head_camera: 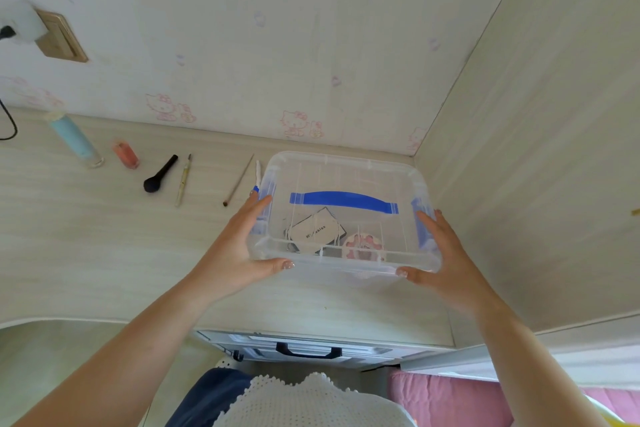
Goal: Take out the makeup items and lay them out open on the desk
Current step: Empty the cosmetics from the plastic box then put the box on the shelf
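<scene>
A clear plastic box (346, 170) with a blue handle (343, 200) on its lid stands on the desk near the right wall. My left hand (239, 246) grips its left side and my right hand (446, 263) grips its right side, thumbs on the front edge. Through the lid I see a flat black and white palette (317, 230) and a round pink compact (362, 246) inside. Laid out on the desk to the left are a blue tube (74, 140), a small orange bottle (126, 154), a black brush (160, 174), a pale stick tool (183, 180), a thin brush (238, 180) and a white stick (258, 172).
The pale wooden desk (104, 253) meets a wall at the back and a side panel (536, 149) on the right. A socket with a plug (52, 33) sits on the back wall at left. Below the desk edge lies a case with a black handle (308, 350).
</scene>
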`<action>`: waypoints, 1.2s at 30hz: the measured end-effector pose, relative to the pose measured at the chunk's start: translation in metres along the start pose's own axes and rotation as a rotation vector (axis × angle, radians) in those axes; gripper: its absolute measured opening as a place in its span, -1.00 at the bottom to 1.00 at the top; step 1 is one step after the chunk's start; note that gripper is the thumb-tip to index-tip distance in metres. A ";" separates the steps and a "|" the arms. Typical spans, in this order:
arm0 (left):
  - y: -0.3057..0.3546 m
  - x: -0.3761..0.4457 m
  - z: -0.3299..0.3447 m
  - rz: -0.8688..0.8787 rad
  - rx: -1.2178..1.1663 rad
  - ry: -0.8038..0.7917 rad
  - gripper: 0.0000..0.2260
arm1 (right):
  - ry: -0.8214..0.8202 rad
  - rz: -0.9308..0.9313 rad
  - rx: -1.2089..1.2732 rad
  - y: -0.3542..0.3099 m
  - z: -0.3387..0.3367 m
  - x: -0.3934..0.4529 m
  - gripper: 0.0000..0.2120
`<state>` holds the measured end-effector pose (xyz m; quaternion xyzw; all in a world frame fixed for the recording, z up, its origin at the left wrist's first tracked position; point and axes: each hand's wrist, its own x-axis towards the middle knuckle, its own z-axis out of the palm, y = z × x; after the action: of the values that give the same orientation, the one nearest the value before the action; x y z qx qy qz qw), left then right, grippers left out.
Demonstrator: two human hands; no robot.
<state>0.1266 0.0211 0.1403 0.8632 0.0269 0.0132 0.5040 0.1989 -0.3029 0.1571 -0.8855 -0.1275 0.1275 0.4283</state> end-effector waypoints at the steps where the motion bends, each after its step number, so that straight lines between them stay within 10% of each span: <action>1: 0.003 0.000 -0.002 -0.006 -0.037 0.016 -0.18 | 0.022 0.001 0.021 -0.001 -0.002 0.000 -0.14; 12: 0.058 0.071 -0.016 -0.165 -0.382 0.362 -0.42 | 0.305 -0.090 0.515 -0.021 -0.025 0.055 -0.37; 21: 0.061 0.137 -0.033 -0.183 -0.431 0.188 -0.14 | 0.331 0.021 0.441 -0.037 -0.033 0.118 -0.27; 36: 0.006 0.228 -0.021 -0.530 -0.280 0.049 -0.35 | 0.093 0.536 0.184 -0.003 -0.028 0.218 -0.08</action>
<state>0.3530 0.0497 0.1552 0.7477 0.2611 -0.0945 0.6031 0.4120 -0.2480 0.1506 -0.8498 0.1428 0.2066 0.4634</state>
